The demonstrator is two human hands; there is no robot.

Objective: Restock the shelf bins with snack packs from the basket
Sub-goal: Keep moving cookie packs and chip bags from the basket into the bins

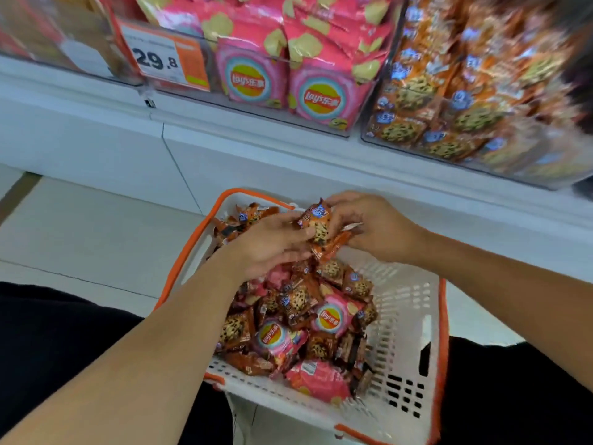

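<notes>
A white basket with an orange rim sits on the floor between my knees, filled with several brown cookie packs and pink Lay's chip packs. My left hand and my right hand meet above the basket's far end. Both pinch small brown cookie packs between their fingers. Above, a clear shelf bin holds pink Lay's bags. To its right another clear bin holds brown cookie packs.
A price tag reading 29.8 hangs on the front of the pink bin. The white shelf base runs across under the bins. Pale floor tiles lie to the left of the basket. My dark-clothed knees flank it.
</notes>
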